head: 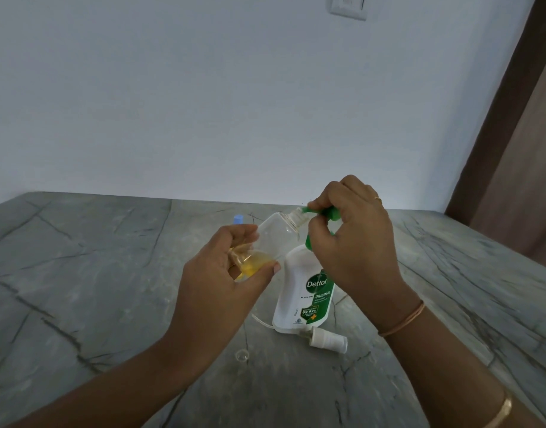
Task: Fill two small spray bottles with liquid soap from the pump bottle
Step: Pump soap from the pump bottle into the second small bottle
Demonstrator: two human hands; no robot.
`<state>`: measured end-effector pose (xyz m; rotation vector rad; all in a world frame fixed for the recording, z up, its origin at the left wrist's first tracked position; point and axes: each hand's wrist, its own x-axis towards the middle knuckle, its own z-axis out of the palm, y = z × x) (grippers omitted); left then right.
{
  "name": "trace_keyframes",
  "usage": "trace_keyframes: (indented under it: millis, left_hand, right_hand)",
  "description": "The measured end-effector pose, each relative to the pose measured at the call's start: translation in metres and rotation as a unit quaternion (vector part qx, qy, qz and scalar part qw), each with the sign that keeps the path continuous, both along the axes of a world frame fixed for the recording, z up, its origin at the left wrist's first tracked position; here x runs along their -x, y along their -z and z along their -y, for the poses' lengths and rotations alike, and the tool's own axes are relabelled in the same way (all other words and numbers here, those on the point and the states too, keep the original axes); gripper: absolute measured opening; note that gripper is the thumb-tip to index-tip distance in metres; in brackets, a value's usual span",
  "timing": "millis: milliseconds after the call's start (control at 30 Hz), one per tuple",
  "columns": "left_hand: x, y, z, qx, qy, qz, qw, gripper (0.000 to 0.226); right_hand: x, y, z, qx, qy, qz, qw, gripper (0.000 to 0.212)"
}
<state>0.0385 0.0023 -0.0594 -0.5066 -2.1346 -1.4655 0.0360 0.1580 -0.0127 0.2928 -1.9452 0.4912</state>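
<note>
My left hand [222, 273] grips a small clear spray bottle [275, 236] by its base, tilted with its open neck toward the green nozzle. Yellow soap pools at the bottle's bottom inside my fingers. My right hand [352, 239] is curled over the green pump head [315, 211] of the white Dettol pump bottle [302, 295], which stands on the grey marble counter [111, 288]. The nozzle tip meets the small bottle's mouth. A white spray cap [329, 338] with its dip tube lies on the counter in front of the pump bottle.
A blue cap [237, 219] shows behind my left hand; what it belongs to is hidden. A small clear cap [241, 355] lies on the counter near my left forearm. A white wall stands behind the counter, a brown curtain at the right.
</note>
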Motion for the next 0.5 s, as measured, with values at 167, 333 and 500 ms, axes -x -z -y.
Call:
trace_keyframes:
  millis: [167, 333, 500]
  left_hand:
    - [0.001, 0.001, 0.001, 0.013, -0.01, 0.003, 1.0, 0.048]
    - [0.0, 0.002, 0.0, 0.021, -0.005, -0.001, 1.0, 0.048]
    - [0.0, 0.002, -0.001, 0.008, 0.004, -0.005, 1.0, 0.051]
  right_hand:
    - [0.004, 0.014, 0.006, -0.009, 0.022, -0.024, 0.999, 0.006]
    - [0.003, 0.014, 0.007, -0.007, 0.024, -0.024, 0.999, 0.009]
    - [-0.001, 0.002, 0.004, -0.024, 0.013, 0.006, 1.0, 0.012]
